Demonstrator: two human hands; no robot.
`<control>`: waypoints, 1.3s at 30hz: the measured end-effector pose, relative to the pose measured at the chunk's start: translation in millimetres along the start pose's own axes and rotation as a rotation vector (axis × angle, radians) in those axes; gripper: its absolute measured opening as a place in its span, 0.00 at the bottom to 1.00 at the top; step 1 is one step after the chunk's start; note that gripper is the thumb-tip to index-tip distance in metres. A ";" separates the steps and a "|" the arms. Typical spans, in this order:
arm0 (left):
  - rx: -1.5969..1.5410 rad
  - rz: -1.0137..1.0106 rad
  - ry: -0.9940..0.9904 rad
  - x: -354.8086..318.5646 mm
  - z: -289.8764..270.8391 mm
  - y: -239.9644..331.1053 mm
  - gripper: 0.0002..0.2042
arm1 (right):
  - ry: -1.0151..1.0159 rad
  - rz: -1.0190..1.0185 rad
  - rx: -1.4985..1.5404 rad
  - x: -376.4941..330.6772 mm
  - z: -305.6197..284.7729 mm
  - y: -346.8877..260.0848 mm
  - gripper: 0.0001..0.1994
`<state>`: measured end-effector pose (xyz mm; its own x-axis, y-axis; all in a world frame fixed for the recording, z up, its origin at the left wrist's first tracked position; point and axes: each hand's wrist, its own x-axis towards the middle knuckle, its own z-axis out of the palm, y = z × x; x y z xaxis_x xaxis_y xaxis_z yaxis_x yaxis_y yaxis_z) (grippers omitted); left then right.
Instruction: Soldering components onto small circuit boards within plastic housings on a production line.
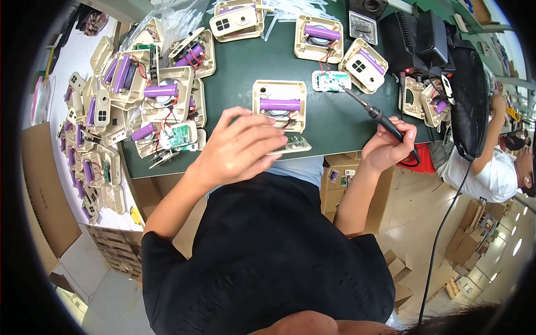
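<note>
Dark green desk [329,120] fills the upper part of the head view, with a pale tiled floor and brown cardboard boxes [341,173] below its near edge.

At the near edge of the desk lies a small clear-cased circuit board [291,145], partly covered by the left hand [237,148]. That hand rests over it with fingers spread and curled down, its grip pressing on the board rather than closed around it. Thin red and black wires run from the board to the beige housing [279,103] just behind it, which lies open and holds a purple cylindrical battery cell [279,104] across a round speaker.

The right hand [388,146] is to the right of the board, its grip clenched around the black handle of a soldering iron [375,114]. The iron slants up and to the left, its metal tip near a small white board with a green middle [331,81]. A black cord drops from the handle towards the floor.

Further out, more open beige housings with purple cells [319,37] lie along the far side of the desk, and a large heap of them [134,106] crowds the left end. A black soldering station [416,39] stands at the right. Beyond it, another person in a white shirt [494,173] sits at the right rim.
</note>
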<state>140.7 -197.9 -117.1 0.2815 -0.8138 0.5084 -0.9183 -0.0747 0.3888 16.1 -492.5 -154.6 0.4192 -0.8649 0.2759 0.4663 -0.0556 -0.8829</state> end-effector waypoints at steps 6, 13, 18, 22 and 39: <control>-0.133 -0.539 0.090 45.1 -1.3 -12.8 0.10 | -0.012 0.016 0.012 0.3 3.4 -1.1 0.17; -0.434 -0.716 0.097 47.7 13.4 -31.3 0.09 | 0.012 0.013 0.053 -4.4 -5.1 2.1 0.20; -0.356 -0.714 0.158 42.4 19.3 -28.3 0.12 | -0.080 -0.014 0.047 -10.5 8.3 -2.6 0.24; -0.368 -0.691 0.234 41.6 27.3 -33.6 0.15 | -0.544 -0.240 -0.091 -12.3 44.9 1.8 0.17; -0.453 -0.752 0.107 47.0 0.2 -25.3 0.17 | -1.033 -0.369 -0.252 -4.7 97.1 21.0 0.24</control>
<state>177.1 -234.4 -103.2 0.8122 -0.5807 0.0559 -0.2874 -0.3148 0.9046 99.5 -441.2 -137.6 0.7869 0.0467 0.6153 0.5737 -0.4226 -0.7016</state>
